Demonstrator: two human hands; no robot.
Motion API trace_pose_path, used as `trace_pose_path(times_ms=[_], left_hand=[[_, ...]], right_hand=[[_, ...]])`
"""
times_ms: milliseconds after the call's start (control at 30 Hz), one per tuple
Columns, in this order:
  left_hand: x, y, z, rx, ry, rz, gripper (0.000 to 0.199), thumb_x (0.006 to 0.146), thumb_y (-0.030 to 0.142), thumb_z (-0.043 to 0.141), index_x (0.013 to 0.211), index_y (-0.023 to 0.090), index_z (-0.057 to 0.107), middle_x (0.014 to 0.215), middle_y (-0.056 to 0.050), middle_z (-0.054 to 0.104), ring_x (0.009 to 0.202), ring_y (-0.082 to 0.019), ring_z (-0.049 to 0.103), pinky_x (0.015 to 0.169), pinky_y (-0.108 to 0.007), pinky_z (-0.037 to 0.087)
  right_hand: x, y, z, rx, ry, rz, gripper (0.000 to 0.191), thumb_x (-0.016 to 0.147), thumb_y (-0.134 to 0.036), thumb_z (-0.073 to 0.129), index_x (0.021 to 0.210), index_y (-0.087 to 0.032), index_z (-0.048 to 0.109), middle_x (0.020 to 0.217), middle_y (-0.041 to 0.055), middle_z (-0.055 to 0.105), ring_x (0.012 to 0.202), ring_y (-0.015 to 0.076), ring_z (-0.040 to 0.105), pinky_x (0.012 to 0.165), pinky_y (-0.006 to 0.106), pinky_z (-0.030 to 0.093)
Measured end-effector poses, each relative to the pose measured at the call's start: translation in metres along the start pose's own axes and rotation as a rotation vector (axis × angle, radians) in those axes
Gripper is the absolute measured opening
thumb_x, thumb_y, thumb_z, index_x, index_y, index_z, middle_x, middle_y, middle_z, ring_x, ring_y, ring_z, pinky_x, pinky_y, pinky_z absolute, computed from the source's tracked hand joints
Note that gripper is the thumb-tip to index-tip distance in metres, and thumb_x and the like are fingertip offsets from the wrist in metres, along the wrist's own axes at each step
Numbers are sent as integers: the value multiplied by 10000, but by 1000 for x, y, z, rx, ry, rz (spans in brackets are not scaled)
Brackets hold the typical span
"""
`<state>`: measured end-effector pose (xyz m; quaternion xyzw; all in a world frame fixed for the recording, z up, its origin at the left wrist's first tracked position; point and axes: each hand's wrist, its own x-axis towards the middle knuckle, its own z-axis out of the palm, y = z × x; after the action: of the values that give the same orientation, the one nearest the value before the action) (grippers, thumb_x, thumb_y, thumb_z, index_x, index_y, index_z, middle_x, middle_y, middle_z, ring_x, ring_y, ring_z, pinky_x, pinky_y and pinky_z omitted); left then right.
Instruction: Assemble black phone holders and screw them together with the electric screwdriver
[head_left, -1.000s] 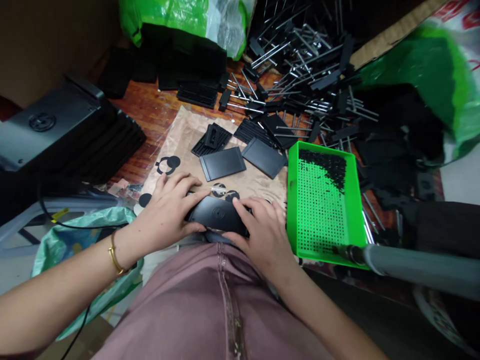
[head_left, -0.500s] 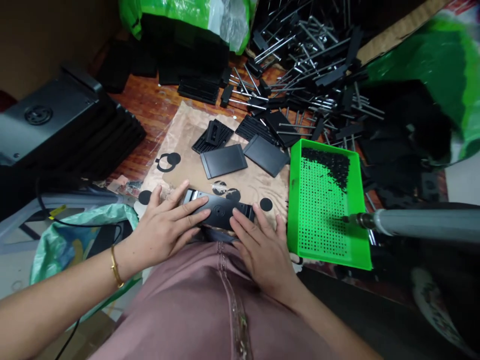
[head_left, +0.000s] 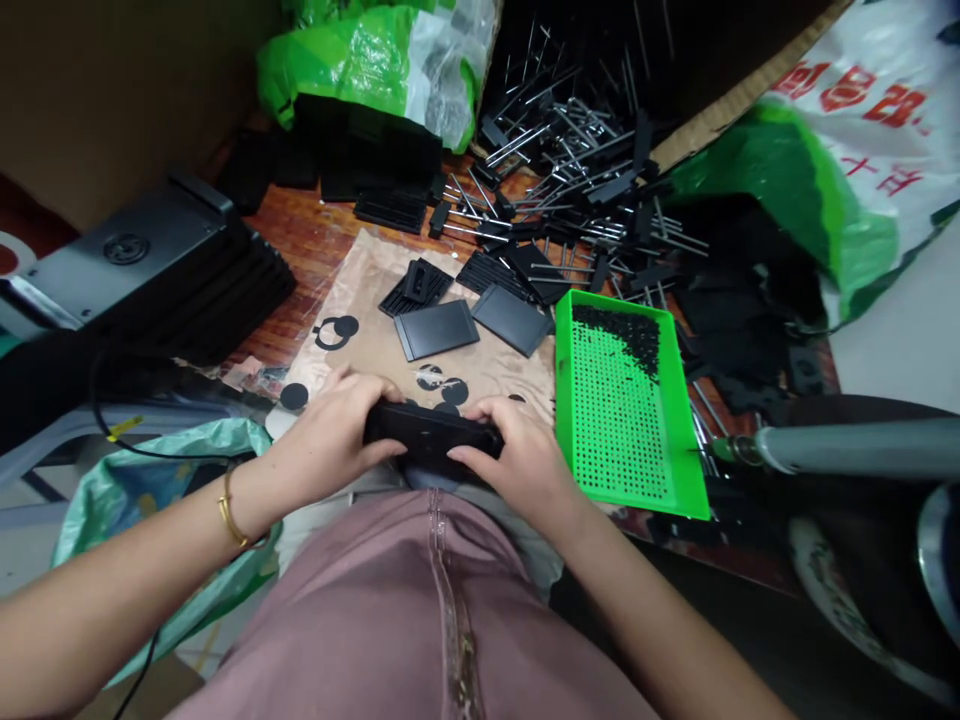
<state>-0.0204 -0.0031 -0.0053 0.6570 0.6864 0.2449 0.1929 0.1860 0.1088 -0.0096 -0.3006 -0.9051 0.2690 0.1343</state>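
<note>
Between my two hands I hold a black rectangular plastic holder (head_left: 431, 432), tipped up near the front edge of the work surface. My left hand (head_left: 341, 425) closes round its left end, thumb on the side facing me. At the other end, my right hand (head_left: 517, 445) grips it in the same way. Just beyond lie two flat black plates (head_left: 437, 330) on a sheet of brown paper (head_left: 352, 275). A ribbed black plate with a small black block (head_left: 418, 283) on it rests behind them.
A green perforated basket (head_left: 615, 420) with small black pieces stands at right. Behind is a heap of metal rods with black blocks (head_left: 585, 170). Stacked black holders (head_left: 157, 250) stand at left. A grey pole (head_left: 855, 445) juts in from the right; a teal bag (head_left: 157, 490) hangs at lower left.
My hands lay flat with fingers spread over the holder; now they are wrapped round its ends. The holder has tipped up, its round-marked face no longer plainly showing. The view has shifted.
</note>
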Motion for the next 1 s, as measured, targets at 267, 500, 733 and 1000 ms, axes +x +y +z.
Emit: trace_pose_path(times_ms=[267, 500, 733, 1000], left_hand=[[-10, 5, 11, -184, -2, 25, 177, 879, 325, 564, 953, 196, 658, 866, -32, 705, 797, -159, 657, 706, -266, 500], [-14, 12, 17, -160, 118, 108, 140, 882, 256, 550, 966, 191, 641, 854, -37, 706, 773, -153, 656, 701, -264, 514], [-19, 9, 20, -153, 142, 128, 158, 871, 239, 576, 1008, 189, 636, 887, -45, 704, 830, -160, 649, 758, -285, 519], [-15, 22, 35, -533, 276, -274, 129, 810, 304, 631, 889, 203, 640, 838, -16, 712, 770, -172, 662, 705, -304, 541]], right_hand=[[-6, 2, -6, 139, 10, -147, 160, 877, -291, 573, 971, -192, 657, 934, 37, 719, 884, 178, 642, 798, 330, 490], [-7, 3, 0, 213, 54, -144, 139, 873, -297, 570, 901, -197, 663, 824, 21, 696, 811, 162, 627, 740, 306, 498], [-8, 7, -4, 233, 27, -213, 195, 899, -286, 530, 973, -165, 665, 904, 55, 708, 861, 154, 642, 769, 298, 514], [-4, 2, 17, 589, 210, 173, 329, 817, -327, 593, 1120, -200, 571, 1051, 80, 696, 927, 185, 674, 789, 331, 556]])
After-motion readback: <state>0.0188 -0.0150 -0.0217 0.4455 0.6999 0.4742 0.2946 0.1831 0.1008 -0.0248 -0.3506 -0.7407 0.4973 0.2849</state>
